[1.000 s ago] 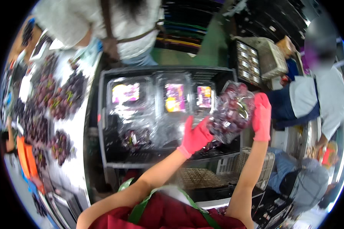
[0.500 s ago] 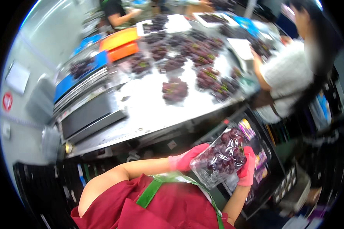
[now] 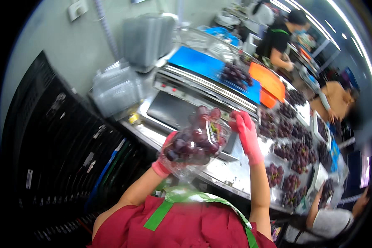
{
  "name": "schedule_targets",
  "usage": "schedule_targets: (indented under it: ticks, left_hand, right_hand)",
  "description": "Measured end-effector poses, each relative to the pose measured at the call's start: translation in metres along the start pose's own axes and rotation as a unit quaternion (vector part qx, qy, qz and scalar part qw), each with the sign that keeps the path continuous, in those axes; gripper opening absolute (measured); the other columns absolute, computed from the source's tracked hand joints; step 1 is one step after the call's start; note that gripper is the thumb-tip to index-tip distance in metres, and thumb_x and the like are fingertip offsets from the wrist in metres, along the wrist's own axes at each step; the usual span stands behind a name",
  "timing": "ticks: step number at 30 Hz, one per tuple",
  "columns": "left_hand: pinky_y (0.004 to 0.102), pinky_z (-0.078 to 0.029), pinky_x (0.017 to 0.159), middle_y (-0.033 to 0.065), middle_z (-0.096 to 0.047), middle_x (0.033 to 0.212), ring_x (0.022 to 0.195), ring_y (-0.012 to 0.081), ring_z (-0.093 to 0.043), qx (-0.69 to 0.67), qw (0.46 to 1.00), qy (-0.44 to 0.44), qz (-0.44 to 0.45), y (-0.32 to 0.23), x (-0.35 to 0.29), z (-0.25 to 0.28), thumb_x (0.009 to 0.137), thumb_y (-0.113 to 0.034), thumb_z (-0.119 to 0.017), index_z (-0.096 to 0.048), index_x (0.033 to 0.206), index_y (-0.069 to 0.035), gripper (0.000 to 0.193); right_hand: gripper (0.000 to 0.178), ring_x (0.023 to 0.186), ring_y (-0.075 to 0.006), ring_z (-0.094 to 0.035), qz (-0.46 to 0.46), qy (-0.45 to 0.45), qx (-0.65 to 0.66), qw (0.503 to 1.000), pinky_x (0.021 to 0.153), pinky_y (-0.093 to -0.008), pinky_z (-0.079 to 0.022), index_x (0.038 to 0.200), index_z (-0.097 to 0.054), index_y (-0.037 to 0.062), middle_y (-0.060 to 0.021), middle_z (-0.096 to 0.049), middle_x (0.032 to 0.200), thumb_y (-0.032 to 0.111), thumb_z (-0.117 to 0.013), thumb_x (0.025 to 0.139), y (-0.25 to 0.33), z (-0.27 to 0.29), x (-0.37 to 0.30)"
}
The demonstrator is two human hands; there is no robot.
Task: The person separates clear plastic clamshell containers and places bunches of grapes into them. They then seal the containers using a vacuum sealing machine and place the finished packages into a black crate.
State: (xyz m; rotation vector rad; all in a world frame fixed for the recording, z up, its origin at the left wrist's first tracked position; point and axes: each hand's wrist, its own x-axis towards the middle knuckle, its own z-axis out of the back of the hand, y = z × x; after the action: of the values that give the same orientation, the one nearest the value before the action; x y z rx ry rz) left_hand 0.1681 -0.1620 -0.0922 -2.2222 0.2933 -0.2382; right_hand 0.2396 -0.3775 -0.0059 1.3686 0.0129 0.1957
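Note:
A clear plastic tray of dark red grapes (image 3: 194,140) is tilted in front of me, above the near edge of the steel table. My left hand (image 3: 164,155), in a pink glove, grips the tray by its left side. Glossy clear plastic covers part of the grapes, and a few stick up at the far end. My right hand (image 3: 244,134), also pink-gloved, is at the tray's right edge with its fingers pinched together. What lies between those fingertips is too small to make out. Behind the tray is a wrapping machine (image 3: 169,108) with a dark plate.
A blue board (image 3: 198,62) bears a grape bunch (image 3: 236,76). Orange bins (image 3: 268,82) and many grape bunches (image 3: 293,157) cover the table's right. Clear empty trays (image 3: 149,41) are stacked by the wall. Black crates (image 3: 66,153) stand left. Co-workers (image 3: 330,219) work along the table.
My view and body have turned left, from the black crate on the right toward the wrapping machine. The grape tray came along in my left hand; my right hand shifted to pinch at its edge.

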Motion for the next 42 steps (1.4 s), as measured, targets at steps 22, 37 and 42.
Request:
schedule_targets:
  ticks: [22, 37, 42]
  left_hand:
    - [0.033, -0.044, 0.069, 0.0034, -0.057, 0.098, 0.084, 0.0177, -0.055, -0.021, 0.95, -0.308, -0.049, -0.04, -0.114, 0.103, 0.081, -0.027, -0.054, -0.052, 0.108, -0.01, 0.032]
    - [0.0334, -0.042, 0.068, 0.0016, -0.055, 0.094, 0.082, 0.015, -0.054, 0.056, 0.964, -0.26, -0.019, -0.078, -0.092, 0.081, 0.081, -0.026, -0.051, -0.052, 0.107, -0.011, 0.03]
    - [0.0335, -0.041, 0.068, 0.001, -0.055, 0.093, 0.081, 0.0141, -0.053, 0.107, 0.971, -0.212, -0.009, -0.101, -0.071, 0.07, 0.081, -0.026, -0.051, -0.051, 0.106, -0.011, 0.029]
  right_hand:
    - [0.032, 0.083, -0.0287, -0.06, 0.139, 0.221, -0.37, 0.892, 0.075, -0.0381, -0.045, 0.09, -0.062, 0.009, -0.0102, -0.064, 0.087, 0.033, -0.042, 0.087, 0.029, -0.368, 0.207]
    - [0.018, 0.069, -0.0188, -0.054, 0.355, 0.132, -0.596, 0.708, 0.062, -0.0339, -0.042, 0.077, -0.05, 0.0118, -0.0012, -0.051, 0.069, 0.026, -0.057, 0.07, 0.035, -0.125, 0.081]
    - [0.032, 0.072, -0.0208, -0.059, 0.243, 0.318, -0.628, 0.668, 0.064, -0.0368, -0.044, 0.114, -0.046, 0.011, -0.0053, -0.058, 0.083, 0.017, -0.048, 0.082, -0.024, -0.12, 0.04]
